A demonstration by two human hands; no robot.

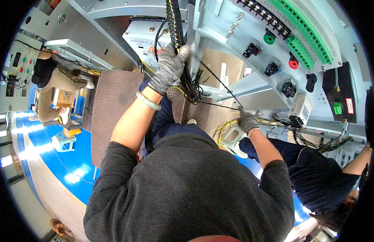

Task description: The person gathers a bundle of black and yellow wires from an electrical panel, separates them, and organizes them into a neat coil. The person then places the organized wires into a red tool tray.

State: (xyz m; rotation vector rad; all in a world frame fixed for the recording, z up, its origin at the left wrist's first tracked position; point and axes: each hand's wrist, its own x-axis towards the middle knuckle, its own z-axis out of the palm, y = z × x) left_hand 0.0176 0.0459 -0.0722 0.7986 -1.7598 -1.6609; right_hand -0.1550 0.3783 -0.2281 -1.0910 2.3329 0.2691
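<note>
Holding a cable bundle (pixel 174 24) and a thin cord (pixel 221 84)

From the head view: clenching the black bundle in the gloved left hand (pixel 168 69), at upper centre, just beside a white box (pixel 144 32). Grasping the cord, stretched slantwise from near loose black wires (pixel 189 86) below the left hand, in the gloved right hand (pixel 247 122), lower and farther right. Showing yellow wires (pixel 221 132) and a pale green stool (pixel 233 140) near the right hand, and a grey panel (pixel 217 26) with green blocks (pixel 302 30) at upper right.

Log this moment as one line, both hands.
left hand: gripping black cable bundle | right hand: holding thin black cord | gloves: grey, both | nearby: green terminal strips
</note>
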